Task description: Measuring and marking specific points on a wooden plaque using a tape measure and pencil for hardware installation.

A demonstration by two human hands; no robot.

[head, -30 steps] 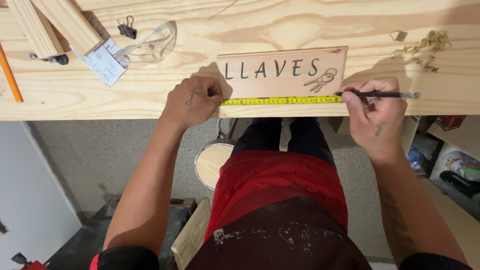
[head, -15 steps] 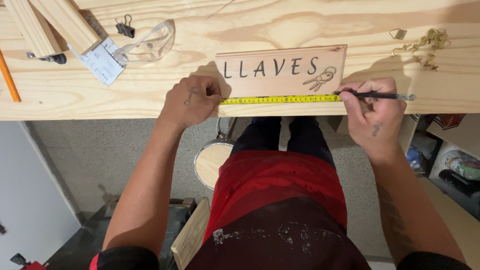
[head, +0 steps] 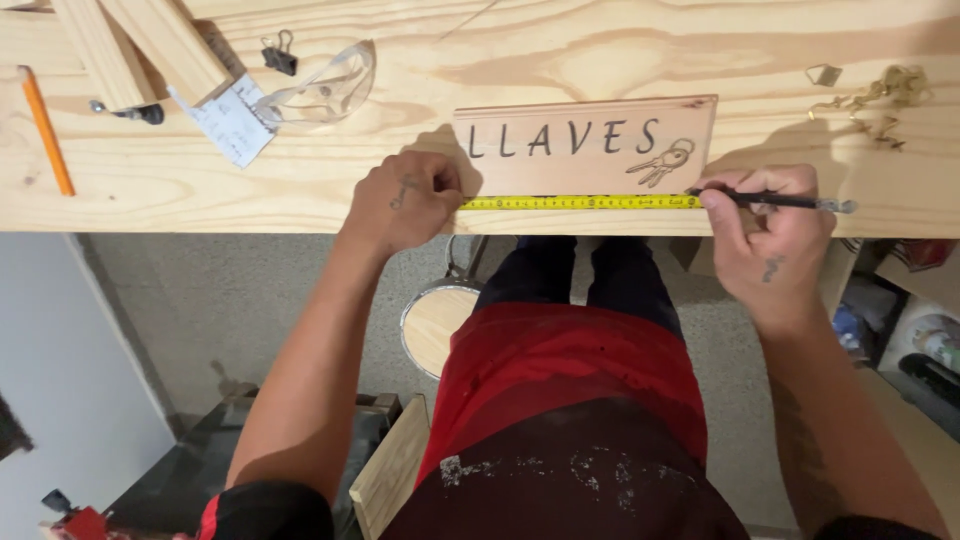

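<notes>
Yellow measuring tape point(head: 580, 202) lies flat on the pine workbench point(head: 300, 190), stretched left to right along the near edge of a small wooden plaque point(head: 590, 140). Its long axis runs parallel to the bench front, and it spans the gap between the two hands.

Left hand point(head: 405, 200): closed, knuckles up, pressing down on the tape's left end just beside the plaque's lower left corner. Whether the fingers pinch the tape or merely pin it cannot be told from this angle.

Right hand point(head: 770, 225): closed around a dark pencil point(head: 790, 202), held nearly level with the bench, its working tip pointing left and meeting the tape's right end below the plaque's lower right corner. The right hand is the nearer of the two to that end mark; the plaque lies just beyond both hands, away from the body.

Plaque: pale reddish wood, rectangular, long side horizontal, dark lettering burned or painted on its face and a small drawing of keys at the lower right.

Elsewhere on the bench, well apart to the left: clear safety glasses point(head: 325, 90), a black binder clip point(head: 279, 55), an orange pencil point(head: 45, 130) and stacked wood offcuts point(head: 140, 45). Small brass hooks point(head: 880, 95) lie at far right.
</notes>
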